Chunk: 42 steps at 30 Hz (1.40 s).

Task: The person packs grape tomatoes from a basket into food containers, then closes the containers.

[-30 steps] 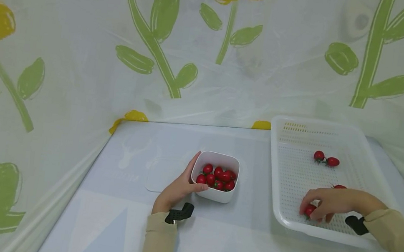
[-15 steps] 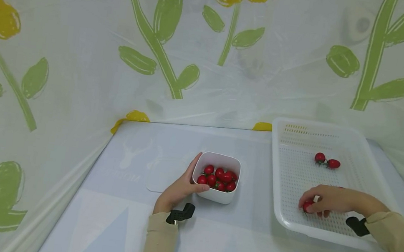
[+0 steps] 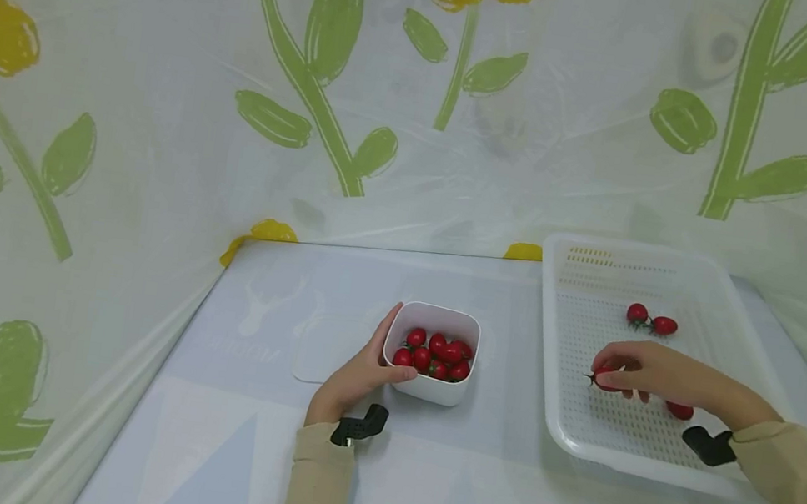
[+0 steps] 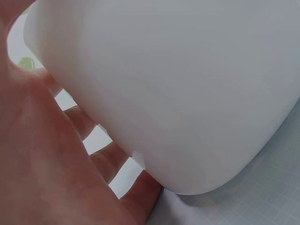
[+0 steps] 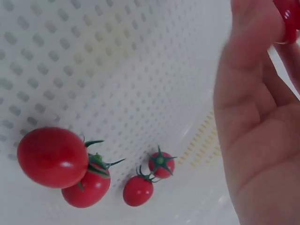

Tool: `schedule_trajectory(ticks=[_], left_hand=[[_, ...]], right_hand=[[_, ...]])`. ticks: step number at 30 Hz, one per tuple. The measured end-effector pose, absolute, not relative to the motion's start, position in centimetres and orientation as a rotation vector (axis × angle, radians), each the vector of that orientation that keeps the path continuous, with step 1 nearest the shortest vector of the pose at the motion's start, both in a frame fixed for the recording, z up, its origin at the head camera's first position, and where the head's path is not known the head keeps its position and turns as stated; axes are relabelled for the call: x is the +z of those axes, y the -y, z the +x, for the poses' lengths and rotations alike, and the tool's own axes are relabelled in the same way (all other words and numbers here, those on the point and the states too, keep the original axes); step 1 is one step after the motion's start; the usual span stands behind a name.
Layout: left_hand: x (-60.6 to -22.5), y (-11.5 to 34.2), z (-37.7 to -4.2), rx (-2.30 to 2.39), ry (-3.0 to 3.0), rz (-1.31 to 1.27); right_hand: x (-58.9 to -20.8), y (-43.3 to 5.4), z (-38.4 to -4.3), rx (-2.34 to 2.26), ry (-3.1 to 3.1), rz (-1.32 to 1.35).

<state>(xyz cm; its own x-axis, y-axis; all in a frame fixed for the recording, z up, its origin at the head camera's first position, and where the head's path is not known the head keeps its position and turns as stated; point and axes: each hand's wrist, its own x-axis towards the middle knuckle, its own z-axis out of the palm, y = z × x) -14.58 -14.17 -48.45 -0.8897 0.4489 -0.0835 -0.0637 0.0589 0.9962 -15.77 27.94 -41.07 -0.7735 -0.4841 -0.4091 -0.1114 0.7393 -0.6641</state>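
A white square container with several red cherry tomatoes inside stands left of the basket. My left hand holds it by its left side, thumb over the front rim. In the left wrist view the fingers lie along the smooth white wall. Over the white perforated basket, my right hand pinches a cherry tomato, its green stem pointing left. The right wrist view catches only part of that held tomato at the top corner.
Toward the basket's back lie two cherry tomatoes side by side. Below the right hand, another tomato shows; the right wrist view has two there, a big near one overlapping its neighbour. A flowered curtain hangs behind the table.
My right hand has lifted the cherry tomato up from the basket's front part, moving slightly away and left. A tomato below the hand has come into sight. The left hand and container stay put.
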Motion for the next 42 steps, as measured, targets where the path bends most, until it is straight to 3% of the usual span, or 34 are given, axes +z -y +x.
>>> schedule_trajectory(ticks=[18,26,42], left_hand=[[-45.9,14.1,-13.8,1.916,-1.898,0.390],[-46.0,14.1,-13.8,1.926,-1.895,0.415],[-46.3,14.3,-13.9,1.921,-1.895,0.388]], right_hand=[[-37.6,-25.2,-14.4,-1.071,-2.513,-0.470],[-36.2,-22.7,-13.6,-1.176,-2.598,-0.572],[-35.4,-17.9,-11.2,-1.423,-2.770,-0.524]])
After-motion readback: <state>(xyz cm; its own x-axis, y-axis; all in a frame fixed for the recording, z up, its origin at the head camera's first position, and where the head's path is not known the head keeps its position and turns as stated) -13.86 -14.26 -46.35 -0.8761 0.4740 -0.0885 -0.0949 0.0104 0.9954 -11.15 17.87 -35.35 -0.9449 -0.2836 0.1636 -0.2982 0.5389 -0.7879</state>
